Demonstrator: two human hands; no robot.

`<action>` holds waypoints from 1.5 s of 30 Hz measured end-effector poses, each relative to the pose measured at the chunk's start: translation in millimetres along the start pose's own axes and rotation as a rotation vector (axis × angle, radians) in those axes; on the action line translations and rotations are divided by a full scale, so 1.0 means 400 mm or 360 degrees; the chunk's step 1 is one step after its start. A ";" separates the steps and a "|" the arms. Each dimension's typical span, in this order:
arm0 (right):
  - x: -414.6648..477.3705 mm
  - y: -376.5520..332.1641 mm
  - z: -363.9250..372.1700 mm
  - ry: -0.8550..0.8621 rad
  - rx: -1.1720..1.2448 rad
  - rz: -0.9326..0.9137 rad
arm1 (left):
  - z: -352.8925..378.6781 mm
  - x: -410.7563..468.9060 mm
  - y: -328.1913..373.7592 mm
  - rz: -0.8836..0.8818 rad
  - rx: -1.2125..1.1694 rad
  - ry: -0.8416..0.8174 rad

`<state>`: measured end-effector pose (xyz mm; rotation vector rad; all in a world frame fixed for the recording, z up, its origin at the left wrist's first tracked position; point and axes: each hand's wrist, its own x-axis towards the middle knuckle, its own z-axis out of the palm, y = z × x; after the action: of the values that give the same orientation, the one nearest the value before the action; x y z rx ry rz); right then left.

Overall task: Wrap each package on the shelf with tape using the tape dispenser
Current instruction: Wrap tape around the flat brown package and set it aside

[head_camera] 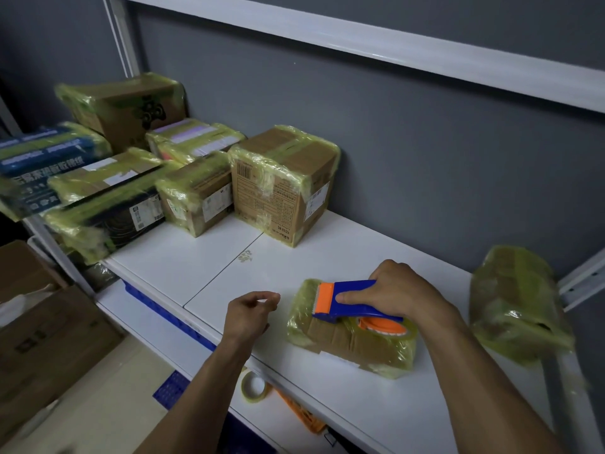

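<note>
A flat cardboard package (347,342) covered in yellowish tape lies on the white shelf (229,267) near its front edge. On top of it rests the blue and orange tape dispenser (343,301), gripped by my right hand (396,290) around its handle. My left hand (250,311) hovers just left of the package with loosely curled fingers, holding nothing. Several taped boxes (284,181) stand stacked at the back left of the shelf. Another taped package (514,303) sits at the right end.
A white shelf board (360,44) runs overhead against the grey wall. Below the shelf lie a spare tape roll (253,386), a blue crate (170,388) and brown cardboard boxes (49,339) on the floor at left. A metal upright (579,283) stands at right.
</note>
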<state>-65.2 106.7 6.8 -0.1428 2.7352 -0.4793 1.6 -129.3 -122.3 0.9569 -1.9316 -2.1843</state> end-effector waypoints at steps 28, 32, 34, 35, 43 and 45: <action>0.017 0.018 0.073 0.0386 0.0356 -0.0252 | 0.060 -0.044 0.014 0.0503 0.0578 -0.0521; -0.003 0.011 0.046 0.0312 0.0305 -0.0335 | 0.072 -0.030 0.013 0.0570 0.0706 -0.0414; -0.011 0.012 0.037 0.0168 0.0299 -0.0388 | 0.059 -0.011 0.017 0.0583 0.0767 -0.0344; -0.012 0.014 0.039 0.0076 0.0289 -0.0407 | 0.043 -0.002 0.022 0.0585 0.0763 -0.0342; 0.001 -0.045 0.083 -0.0133 0.0532 -0.0548 | -0.084 0.056 0.042 0.0822 0.0839 -0.0353; 0.005 -0.059 0.097 -0.0049 0.0635 -0.0562 | -0.094 0.065 0.035 0.0890 0.0923 -0.0280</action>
<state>-52.2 72.0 -19.7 -0.5257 2.5266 -1.0951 -5.7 -176.4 -120.1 0.1912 -2.5784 -1.4643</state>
